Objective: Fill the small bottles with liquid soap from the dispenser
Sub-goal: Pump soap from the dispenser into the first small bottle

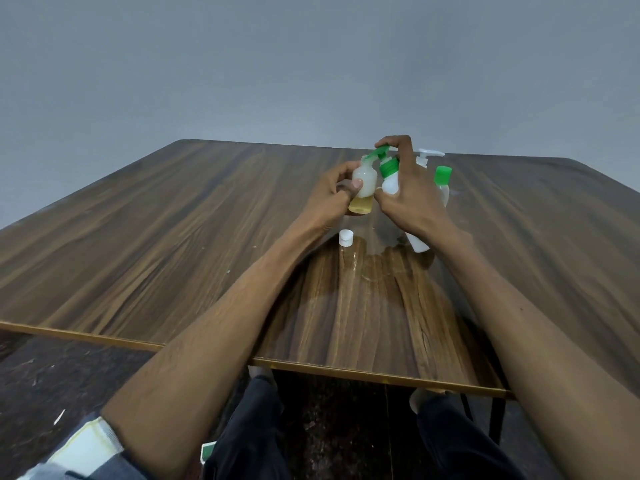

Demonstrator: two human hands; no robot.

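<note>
Spanning the view, the wooden counter (173, 244) carries the work near its far edge, where the right hand (412, 195) wraps its fingers round the white dispenser (391, 181), one finger atop the green pump. The spout reaches toward ten o'clock, over the mouth of the small bottle (363, 188). Upright and gripped by the left hand (332, 199), that translucent bottle shows amber soap only at its base; its white cap (346, 237) lies at six o'clock.
</note>
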